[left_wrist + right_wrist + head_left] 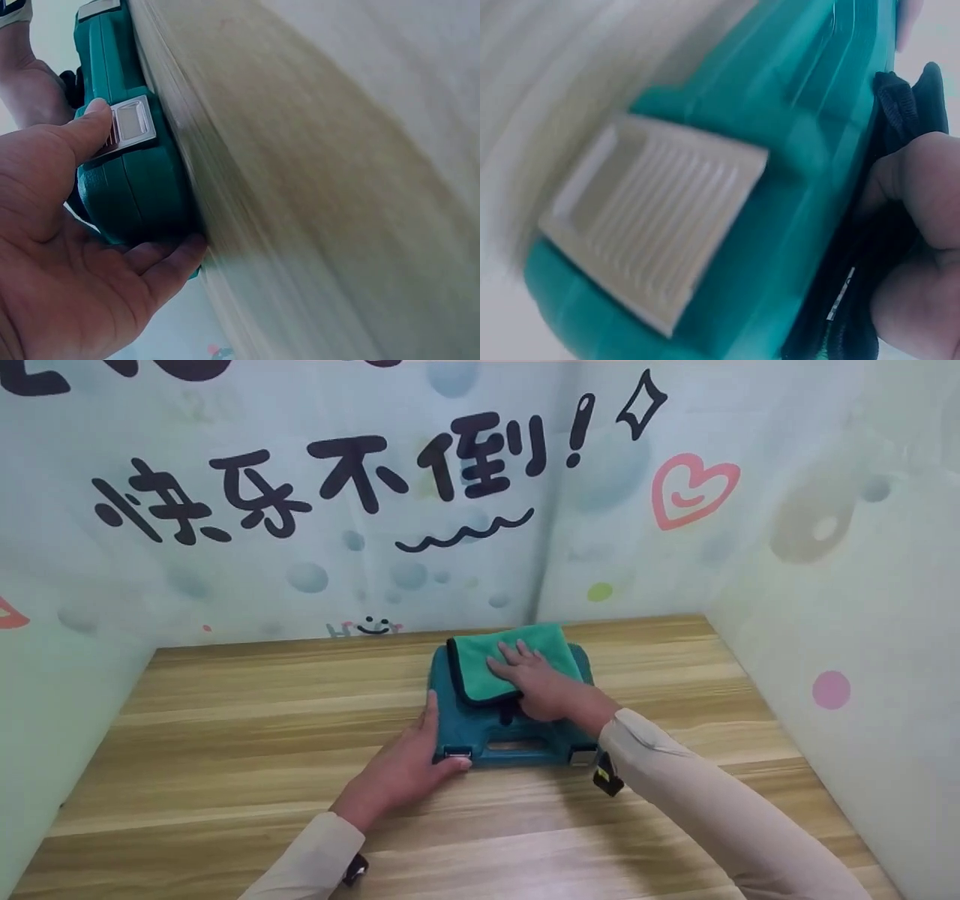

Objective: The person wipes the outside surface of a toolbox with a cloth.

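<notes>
A teal plastic carrying case (459,727) with a front handle and two metal latches lies flat on the wooden table. Over its lid is spread a green cloth (480,669) with a dark border. My right hand (546,686) presses on the cloth, fingers spread and fairly straight. At the case's front left corner, my left hand (401,765) holds on, its thumb by the left latch (133,121) and its fingers along the side. The right wrist view shows the right latch (656,225) up close, with the cloth's dark edge beside the right thumb.
The wooden table (247,735) extends around the case. Behind it stands a wall covering (360,577) with black writing and bubble prints, and a similar side wall (847,607) rises at the right. Dark straps hang at both wrists.
</notes>
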A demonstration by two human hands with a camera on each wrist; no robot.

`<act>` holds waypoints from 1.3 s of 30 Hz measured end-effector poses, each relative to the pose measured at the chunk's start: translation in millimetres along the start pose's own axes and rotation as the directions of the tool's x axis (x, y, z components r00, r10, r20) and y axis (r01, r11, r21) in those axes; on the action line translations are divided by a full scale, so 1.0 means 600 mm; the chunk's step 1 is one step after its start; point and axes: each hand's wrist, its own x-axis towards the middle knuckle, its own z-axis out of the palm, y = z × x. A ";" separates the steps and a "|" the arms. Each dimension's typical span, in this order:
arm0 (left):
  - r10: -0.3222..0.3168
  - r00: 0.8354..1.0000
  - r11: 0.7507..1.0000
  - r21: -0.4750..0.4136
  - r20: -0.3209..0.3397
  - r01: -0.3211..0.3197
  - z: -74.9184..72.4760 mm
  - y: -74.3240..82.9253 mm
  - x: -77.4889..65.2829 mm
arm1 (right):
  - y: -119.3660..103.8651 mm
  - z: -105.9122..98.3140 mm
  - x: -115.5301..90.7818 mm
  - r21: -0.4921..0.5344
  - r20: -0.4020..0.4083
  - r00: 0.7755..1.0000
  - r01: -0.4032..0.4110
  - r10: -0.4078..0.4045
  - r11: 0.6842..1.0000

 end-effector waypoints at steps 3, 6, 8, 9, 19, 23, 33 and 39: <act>0.015 1.000 1.000 0.005 -0.003 -0.015 -0.001 0.000 0.000 | -0.019 0.005 0.001 0.002 0.015 1.000 0.007 -0.007 1.000; 0.020 1.000 1.000 0.011 0.002 -0.020 -0.002 0.001 0.002 | -0.034 0.008 0.004 0.003 0.027 1.000 0.012 -0.012 1.000; 0.021 1.000 0.999 0.025 0.010 -0.021 -0.002 0.002 0.003 | -0.039 0.008 0.005 0.004 0.034 0.999 0.015 -0.015 1.000; 0.024 1.000 0.999 0.032 0.014 -0.025 -0.002 0.001 0.003 | -0.040 0.007 0.007 0.004 0.039 0.999 0.012 -0.012 1.000; 0.038 0.999 0.996 0.083 0.027 -0.041 -0.004 0.004 0.004 | -0.056 -0.003 0.028 -0.022 0.062 0.997 -0.052 0.054 0.998; 0.023 0.999 0.995 0.092 0.045 -0.027 -0.005 0.007 0.005 | -0.060 -0.002 0.035 -0.036 0.049 0.996 -0.069 0.071 0.997; 0.007 0.999 0.993 0.116 0.052 -0.013 -0.005 0.008 0.005 | -0.071 0.003 0.061 -0.050 0.022 0.989 -0.147 0.148 0.988; 0.019 0.999 0.991 0.130 0.037 -0.024 -0.004 0.009 0.003 | -0.073 0.008 0.066 -0.068 0.004 0.985 -0.174 0.175 0.982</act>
